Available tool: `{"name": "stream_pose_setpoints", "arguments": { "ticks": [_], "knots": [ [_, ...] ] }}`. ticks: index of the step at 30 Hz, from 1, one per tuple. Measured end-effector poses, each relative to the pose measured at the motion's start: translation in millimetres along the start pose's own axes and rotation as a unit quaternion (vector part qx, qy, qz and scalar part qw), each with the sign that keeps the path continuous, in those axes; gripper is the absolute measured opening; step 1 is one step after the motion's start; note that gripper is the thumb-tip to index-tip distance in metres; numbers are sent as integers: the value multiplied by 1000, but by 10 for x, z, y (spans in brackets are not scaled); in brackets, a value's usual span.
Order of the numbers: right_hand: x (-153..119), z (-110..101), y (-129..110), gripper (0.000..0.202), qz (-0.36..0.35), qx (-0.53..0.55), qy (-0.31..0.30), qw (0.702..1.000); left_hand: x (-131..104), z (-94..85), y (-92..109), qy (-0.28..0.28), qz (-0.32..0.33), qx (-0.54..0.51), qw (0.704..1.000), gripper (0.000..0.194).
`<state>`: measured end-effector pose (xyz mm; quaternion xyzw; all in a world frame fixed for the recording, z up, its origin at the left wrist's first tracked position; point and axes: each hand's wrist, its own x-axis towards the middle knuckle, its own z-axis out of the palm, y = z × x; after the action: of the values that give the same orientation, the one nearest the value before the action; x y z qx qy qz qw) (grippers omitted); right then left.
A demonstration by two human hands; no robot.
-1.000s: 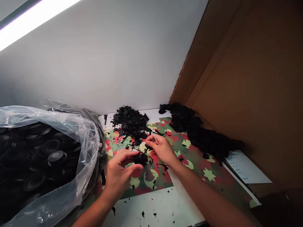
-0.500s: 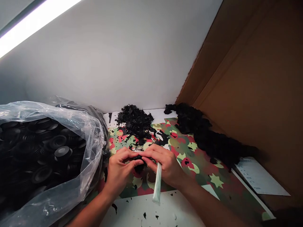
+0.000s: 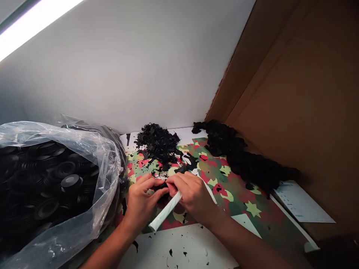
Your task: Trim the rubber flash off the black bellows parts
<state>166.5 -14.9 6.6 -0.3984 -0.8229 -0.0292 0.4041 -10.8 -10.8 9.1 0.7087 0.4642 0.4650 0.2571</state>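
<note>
In the middle of the head view my left hand (image 3: 141,200) pinches a small black rubber part (image 3: 160,186) between thumb and fingers, which cover most of it. My right hand (image 3: 193,193) is closed on a tool with a white-wrapped handle (image 3: 165,212), and its fingertips meet the part's right side. The handle sticks out toward the lower left; the tool's working end is hidden by my fingers. Just beyond my hands lies a heap of black rubber scraps (image 3: 157,144). To the left, a clear plastic bag (image 3: 108,149) holds many ribbed black rubber parts (image 3: 70,183).
A camouflage-patterned sheet (image 3: 213,164) covers the work surface, with a white sheet (image 3: 179,248) nearer me. Along the cardboard wall (image 3: 297,112) on the right runs a dark pile (image 3: 246,160), near a printed paper (image 3: 305,205). A white wall (image 3: 134,67) stands behind.
My right hand has turned, swinging the white handle from pointing down toward me to pointing lower left. My left hand keeps its pinch on the black part. The view has shifted slightly.
</note>
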Motion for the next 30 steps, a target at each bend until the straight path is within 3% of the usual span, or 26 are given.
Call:
{"name": "stream_pose_setpoints", "arguments": {
  "ticks": [5,9,11,14,16,20,24,30],
  "knots": [
    [-16,39,335,14,195,59,46,978,-7,-35,-26,-2,-71,-55,996,9],
    [15,13,410,11,281,192,-9,940,5,-38,-45,12,-107,-92,990,20],
    [34,5,314,21,314,294,-51,901,17,-33,-46,17,-121,-109,986,21],
    [46,12,143,32,365,436,-112,815,34,-26,-37,23,-134,-119,983,21],
    [44,20,77,34,386,487,-121,774,42,-18,-21,23,-153,-135,979,21],
    [36,9,61,34,403,525,-94,744,56,10,14,20,-218,-221,950,25],
    [31,-27,61,33,420,563,-90,706,58,40,0,33,-236,-282,929,30],
    [38,-33,30,32,441,574,-84,685,42,62,31,39,-266,-308,913,42]
  ]
}}
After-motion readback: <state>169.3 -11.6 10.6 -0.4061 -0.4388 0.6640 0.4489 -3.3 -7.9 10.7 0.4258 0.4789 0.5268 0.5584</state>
